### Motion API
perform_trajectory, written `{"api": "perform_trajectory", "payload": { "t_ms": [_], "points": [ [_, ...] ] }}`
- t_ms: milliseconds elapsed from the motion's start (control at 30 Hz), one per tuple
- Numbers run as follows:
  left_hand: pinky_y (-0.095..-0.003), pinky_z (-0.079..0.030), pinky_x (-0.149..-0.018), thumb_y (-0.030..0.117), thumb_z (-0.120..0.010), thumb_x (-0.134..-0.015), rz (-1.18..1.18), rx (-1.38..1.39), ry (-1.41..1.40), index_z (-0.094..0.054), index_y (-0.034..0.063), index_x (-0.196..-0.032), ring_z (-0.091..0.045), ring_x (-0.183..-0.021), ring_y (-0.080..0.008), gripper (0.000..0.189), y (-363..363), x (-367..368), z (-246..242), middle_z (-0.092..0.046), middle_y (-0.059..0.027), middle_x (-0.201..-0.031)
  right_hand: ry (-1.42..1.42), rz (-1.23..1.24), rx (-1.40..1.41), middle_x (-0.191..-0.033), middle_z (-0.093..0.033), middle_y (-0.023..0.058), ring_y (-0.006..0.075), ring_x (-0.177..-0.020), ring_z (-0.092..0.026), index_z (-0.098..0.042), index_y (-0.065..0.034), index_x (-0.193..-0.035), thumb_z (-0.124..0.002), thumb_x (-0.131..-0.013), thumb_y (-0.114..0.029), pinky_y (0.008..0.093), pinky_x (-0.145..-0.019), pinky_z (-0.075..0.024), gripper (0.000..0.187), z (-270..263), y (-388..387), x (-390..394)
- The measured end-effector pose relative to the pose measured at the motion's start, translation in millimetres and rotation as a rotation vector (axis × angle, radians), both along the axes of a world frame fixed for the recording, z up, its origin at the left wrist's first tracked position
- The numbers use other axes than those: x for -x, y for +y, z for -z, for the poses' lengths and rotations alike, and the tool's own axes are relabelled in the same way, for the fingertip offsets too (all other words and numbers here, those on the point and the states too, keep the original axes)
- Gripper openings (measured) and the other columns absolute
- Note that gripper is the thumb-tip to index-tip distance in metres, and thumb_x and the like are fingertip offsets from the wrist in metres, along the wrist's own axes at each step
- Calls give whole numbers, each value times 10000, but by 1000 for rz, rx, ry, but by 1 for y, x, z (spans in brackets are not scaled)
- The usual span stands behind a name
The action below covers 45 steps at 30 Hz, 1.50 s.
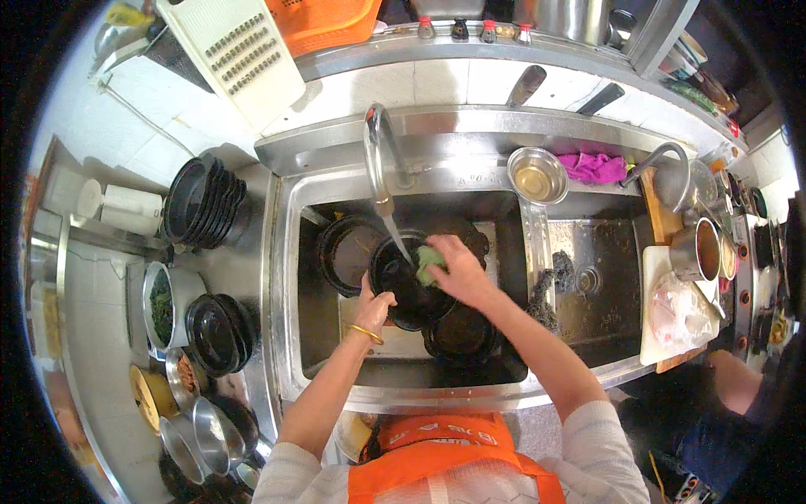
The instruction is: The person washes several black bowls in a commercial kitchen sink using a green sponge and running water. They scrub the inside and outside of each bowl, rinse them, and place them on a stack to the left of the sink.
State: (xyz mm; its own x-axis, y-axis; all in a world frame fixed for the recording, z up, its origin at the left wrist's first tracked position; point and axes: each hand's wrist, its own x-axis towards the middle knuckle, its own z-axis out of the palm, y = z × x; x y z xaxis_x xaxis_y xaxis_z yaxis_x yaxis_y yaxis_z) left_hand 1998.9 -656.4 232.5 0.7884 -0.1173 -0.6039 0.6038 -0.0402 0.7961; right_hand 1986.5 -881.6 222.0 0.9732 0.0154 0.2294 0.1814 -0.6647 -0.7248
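Note:
My left hand (376,309) grips the near left rim of a black bowl (397,271), tilted over the left basin (510,372) of a steel double sink. A green scouring cloth or pad (431,266) is pinched in my right hand (458,268), pressed against the bowl's right side. Water streams into the bowl from the curved faucet (378,157). Beneath and around it in the basin lie more black dishes, one at the left (349,252) and one nearer me (463,337). My right fingertips are partly hidden by the cloth.
Stacked black bowls (201,201) and black plates (217,334) stand on the left counter. A metal bowl of liquid (537,176) and a pink cloth (592,167) sit behind the sink. Steel wool (560,274) lies by the divider. At right are a cutting board (658,302) and another person's arm (733,381).

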Motion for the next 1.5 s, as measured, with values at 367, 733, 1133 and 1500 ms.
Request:
{"api": "perform_trajectory", "payload": {
  "t_ms": [367, 733, 1133, 1500],
  "points": [
    [-384, -552, -564, -58, -547, -679, -8, 145, 100, -224, 170, -1458, -585, -773, -198, 873, -10, -8, -40, -571, -76, -950, 134, -365, -409, -1068, -606, 184, 406, -1017, -578, -629, -1, -1064, -625, -717, -13, 404, -899, -468, 347, -14, 48, 9],
    [-367, -528, -589, -76, -540, -630, -38, 55, 70, -281, 136, -1440, -559, -720, -189, 876, -17, -8, -29, -552, -74, -912, -47, 24, 252, -1148, -468, 201, 394, -1034, -482, -561, -68, -1065, -621, -707, -3, 473, -853, -459, 369, 1, 15, -19],
    [-278, -512, -603, -58, -515, -674, 13, 54, 2, -192, 137, -1492, -560, -725, -152, 901, -29, -1, -25, -551, -71, -982, -3, -34, -373, -1020, -582, 224, 419, -989, -557, -609, 16, -1015, -599, -677, 62, 439, -860, -479, 341, 2, 52, -16],
    [-379, -513, -625, 0, -598, -662, -7, -52, 123, -277, 210, -1445, -575, -778, -177, 872, -26, 0, -52, -577, -44, -973, 11, -182, -391, -1043, -557, 213, 403, -1009, -538, -596, 33, -1047, -550, -710, 40, 418, -887, -448, 340, -8, 53, -20]
  ]
}}
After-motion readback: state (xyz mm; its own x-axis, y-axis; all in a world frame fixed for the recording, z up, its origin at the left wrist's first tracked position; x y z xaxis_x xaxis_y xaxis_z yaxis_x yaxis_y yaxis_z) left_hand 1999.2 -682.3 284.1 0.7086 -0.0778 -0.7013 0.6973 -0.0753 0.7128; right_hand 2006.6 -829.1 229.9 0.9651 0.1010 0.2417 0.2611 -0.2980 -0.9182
